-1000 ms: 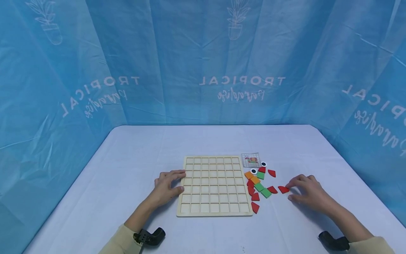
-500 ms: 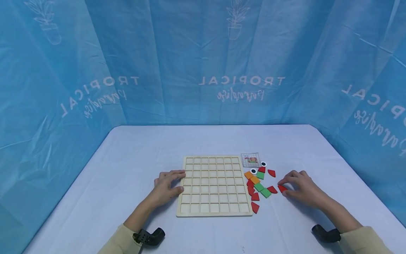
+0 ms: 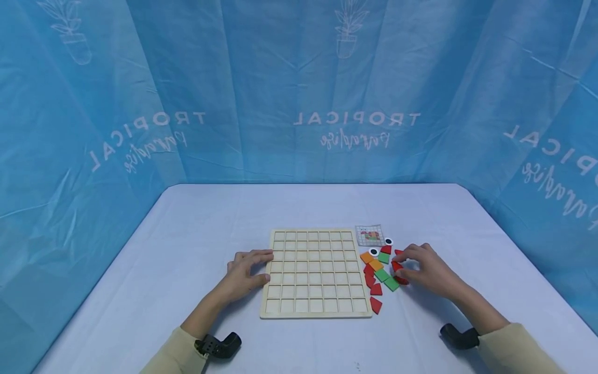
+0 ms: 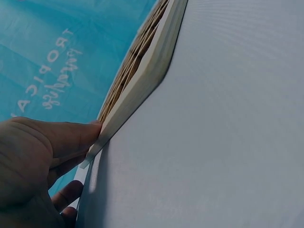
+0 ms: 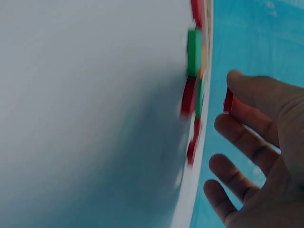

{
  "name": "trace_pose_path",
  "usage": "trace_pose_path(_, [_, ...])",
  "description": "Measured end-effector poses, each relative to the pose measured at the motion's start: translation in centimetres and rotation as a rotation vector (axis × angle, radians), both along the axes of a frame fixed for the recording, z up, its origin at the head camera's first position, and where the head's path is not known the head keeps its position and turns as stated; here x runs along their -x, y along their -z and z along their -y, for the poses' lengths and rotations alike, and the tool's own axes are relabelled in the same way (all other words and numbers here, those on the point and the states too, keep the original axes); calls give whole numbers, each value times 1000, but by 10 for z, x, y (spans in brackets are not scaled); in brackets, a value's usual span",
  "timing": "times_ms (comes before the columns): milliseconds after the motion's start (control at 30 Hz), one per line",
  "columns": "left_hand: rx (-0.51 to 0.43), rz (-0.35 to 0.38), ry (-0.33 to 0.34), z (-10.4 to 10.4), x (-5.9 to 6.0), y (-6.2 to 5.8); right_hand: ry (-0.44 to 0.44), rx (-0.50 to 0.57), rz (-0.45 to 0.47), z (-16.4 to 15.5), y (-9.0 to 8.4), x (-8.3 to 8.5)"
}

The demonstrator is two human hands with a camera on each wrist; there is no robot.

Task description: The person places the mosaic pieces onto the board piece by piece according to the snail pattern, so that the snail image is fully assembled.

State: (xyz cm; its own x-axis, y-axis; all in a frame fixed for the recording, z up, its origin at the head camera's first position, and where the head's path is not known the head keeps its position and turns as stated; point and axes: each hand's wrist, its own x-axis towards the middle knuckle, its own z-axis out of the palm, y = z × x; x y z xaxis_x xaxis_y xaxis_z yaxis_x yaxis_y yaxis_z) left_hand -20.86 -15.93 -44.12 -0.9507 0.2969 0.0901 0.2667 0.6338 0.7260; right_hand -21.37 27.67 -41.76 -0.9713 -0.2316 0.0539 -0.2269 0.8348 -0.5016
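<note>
From where I stand, the person's left hand [image 3: 246, 270] touches the side of a pale gridded board [image 3: 302, 281], thumb and fingers spread apart along its edge; the board lies between the two hands. The right hand [image 3: 429, 267] pinches a red piece [image 3: 397, 266] between thumb and finger, clear of the table [image 3: 210, 208]. Just left of that hand lie green squares [image 3: 391, 283] and orange squares [image 3: 376, 265]; a small printed card [image 3: 369, 236] lies farther off, beyond both hands.
</note>
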Motion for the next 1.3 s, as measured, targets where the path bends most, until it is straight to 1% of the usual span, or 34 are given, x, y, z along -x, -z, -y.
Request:
trace_pose_path(100, [-12, 4, 2, 0, 0, 0, 12, 18, 12, 19, -1, 8])
trace_pose_path(233, [-16, 19, -13, -1, -1, 1, 13, 36, 29, 47, -1, 18])
trace_pose_path(400, [-2, 24, -32, -1, -1, 3, -24, 52, -9, 80, 1, 31])
trace_pose_path(600, [-11, 3, -19, -1, -1, 3, -64, 7, -75, 106, 5, 42])
trace_pose_path(767, [-8, -10, -21, -2, 0, 2, -91, -17, -117, 117, 7, 48])
trace_pose_path(1000, [-2, -18, -28, -1, 0, 3, -104, -38, -109, 121, 11, 50])
trace_pose_path(1300, [-11, -34, -15, 0, -1, 4, -115, -62, -118, 121, 13, 48])
